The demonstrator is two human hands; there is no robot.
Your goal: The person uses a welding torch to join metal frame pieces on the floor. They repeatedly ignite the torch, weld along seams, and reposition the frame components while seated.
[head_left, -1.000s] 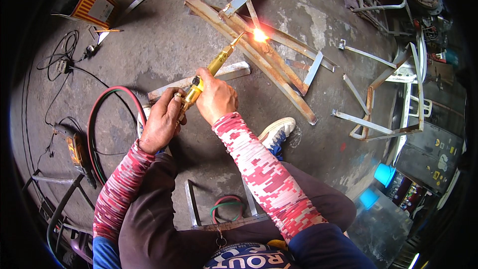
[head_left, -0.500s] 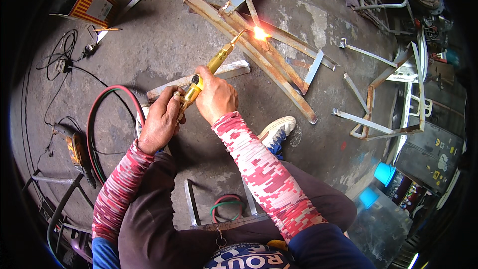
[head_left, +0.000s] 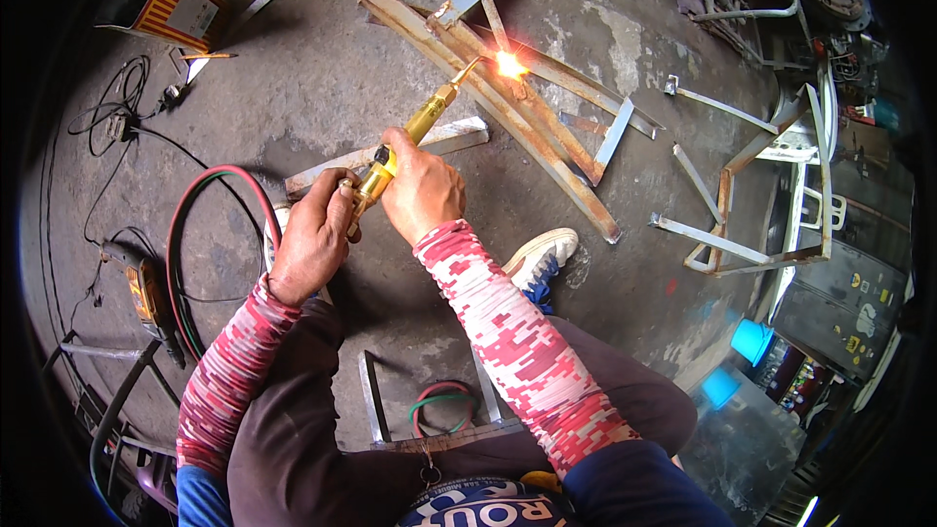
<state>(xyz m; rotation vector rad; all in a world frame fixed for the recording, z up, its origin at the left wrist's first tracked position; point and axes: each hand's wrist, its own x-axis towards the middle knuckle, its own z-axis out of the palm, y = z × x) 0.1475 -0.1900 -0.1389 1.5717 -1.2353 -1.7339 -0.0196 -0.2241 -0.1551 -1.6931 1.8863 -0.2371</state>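
Both my hands are on a brass-coloured gas torch [head_left: 425, 121] with a yellow grip. My right hand [head_left: 423, 185] is wrapped round its body. At the rear end, by the valve, the fingers of my left hand [head_left: 314, 234] close on a knob. The torch's thin curved tip points up and to the right, and a bright orange-white glow [head_left: 510, 64] burns just beyond it. That glow lies on a rusty angle-iron frame [head_left: 547, 120] on the floor; its glare hides the metal right there. Red and green hoses [head_left: 174, 263] loop beside my left arm.
A loose metal bar [head_left: 459, 137] lies just beyond my hands. Black cables [head_left: 122, 117] and a power drill [head_left: 146, 293] lie at the left, with a striped tin [head_left: 176, 8] beyond. Another bent metal frame [head_left: 727, 195] stands at the right, near blue cups [head_left: 752, 341]. My shoe [head_left: 540, 259] is close by.
The view has shifted very slightly. My hands keep the same hold on the torch, and the glow stays at the same spot on the frame.
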